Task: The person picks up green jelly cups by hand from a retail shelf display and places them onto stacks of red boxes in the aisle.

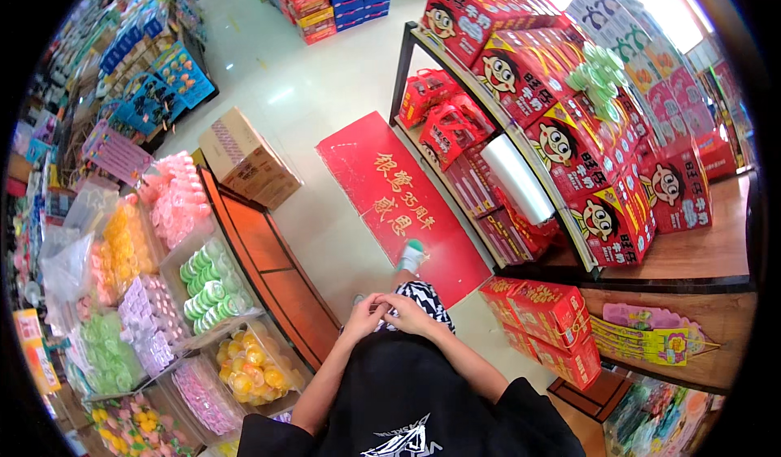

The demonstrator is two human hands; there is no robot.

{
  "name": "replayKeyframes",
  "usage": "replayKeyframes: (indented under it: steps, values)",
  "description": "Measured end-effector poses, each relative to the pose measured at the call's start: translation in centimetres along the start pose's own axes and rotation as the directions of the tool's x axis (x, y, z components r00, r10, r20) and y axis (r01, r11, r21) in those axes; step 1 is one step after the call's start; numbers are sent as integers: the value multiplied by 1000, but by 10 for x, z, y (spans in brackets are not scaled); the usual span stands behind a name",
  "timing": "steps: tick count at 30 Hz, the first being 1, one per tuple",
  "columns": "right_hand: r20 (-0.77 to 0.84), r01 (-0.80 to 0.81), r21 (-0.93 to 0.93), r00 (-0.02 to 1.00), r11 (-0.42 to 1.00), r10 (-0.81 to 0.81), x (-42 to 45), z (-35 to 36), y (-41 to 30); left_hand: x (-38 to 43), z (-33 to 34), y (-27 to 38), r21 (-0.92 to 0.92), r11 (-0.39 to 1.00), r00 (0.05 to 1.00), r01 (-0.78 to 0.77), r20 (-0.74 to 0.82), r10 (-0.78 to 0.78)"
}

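My left hand [365, 318] and my right hand [407, 314] meet in front of my waist, with their fingertips touching and overlapping. No object shows in either hand; part of the fingers is hidden where they overlap. Below them are black-and-white patterned shorts [426, 298] and a black shirt [421, 384]. One foot in a light shoe with a green toe [412, 254] is over a red floor mat [390, 194] bearing gold writing.
At left, a display stand holds clear bins of green-and-white packs [213, 286] and yellow-orange round items [253, 365]. Beyond its end stands a cardboard carton [247, 158]. At right, a shelf carries red milk cartons [561, 145] and a plastic-bag roll [518, 179]; red gift boxes [540, 323] are stacked below.
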State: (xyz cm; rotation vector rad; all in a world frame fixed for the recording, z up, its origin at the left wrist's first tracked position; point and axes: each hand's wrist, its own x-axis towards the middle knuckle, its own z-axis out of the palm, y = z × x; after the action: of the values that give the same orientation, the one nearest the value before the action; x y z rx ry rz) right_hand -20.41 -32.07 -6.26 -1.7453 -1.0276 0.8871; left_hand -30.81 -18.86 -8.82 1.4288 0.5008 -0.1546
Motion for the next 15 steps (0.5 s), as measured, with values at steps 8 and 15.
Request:
replayKeyframes:
  steps: [8,15]
  values:
    - [-84,-5,12,996,1000,5,-8,-75,15,58,37,28,83,997,995,-1,99,-7]
    - [-273,1,-76,962,997,-22,-37,-175,45,138,124,63,76,994,983,-80,174,66]
